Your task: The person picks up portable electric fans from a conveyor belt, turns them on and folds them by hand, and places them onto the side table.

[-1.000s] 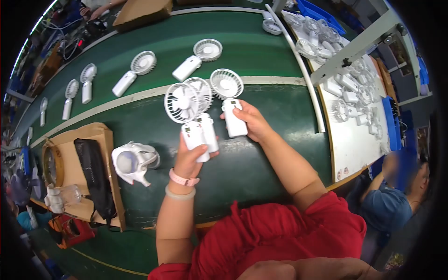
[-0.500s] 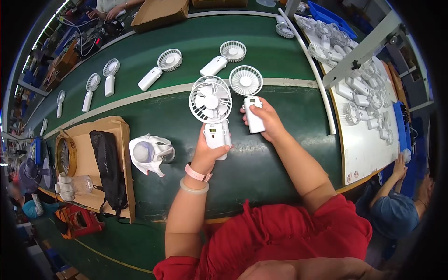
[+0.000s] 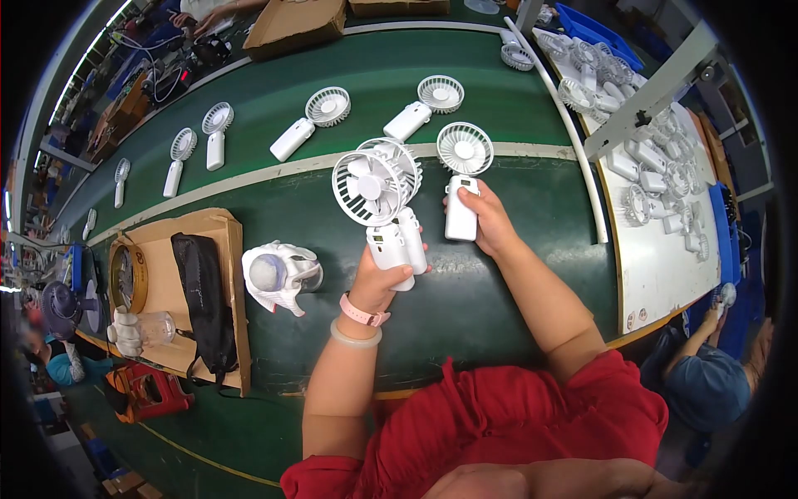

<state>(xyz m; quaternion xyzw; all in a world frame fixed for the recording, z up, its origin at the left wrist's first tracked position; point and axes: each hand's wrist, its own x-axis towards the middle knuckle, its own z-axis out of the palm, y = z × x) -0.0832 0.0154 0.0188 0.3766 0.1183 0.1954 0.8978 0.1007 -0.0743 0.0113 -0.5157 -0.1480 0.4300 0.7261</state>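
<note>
My left hand is closed around two white handheld fans held together. The front fan has a small lit display, and its round cage partly covers the head of the rear fan. To the right, my right hand grips a third white fan by its handle, thumb on the front near a small dark display. That fan's head points up and away from me. Beyond both hands, more white fans lie on the green belt, the nearest being one fan with its head tilted right.
A cardboard tray with a black pouch stands left, beside a white cloth-covered jar. Many fans cover the white board at right, beneath a metal post. A white tube edges the belt. Other people work nearby.
The two fans in my left hand have spread apart, showing more of the rear one. My right hand's fan has shifted right, away from them. Fans on the belt have slid slightly right.
</note>
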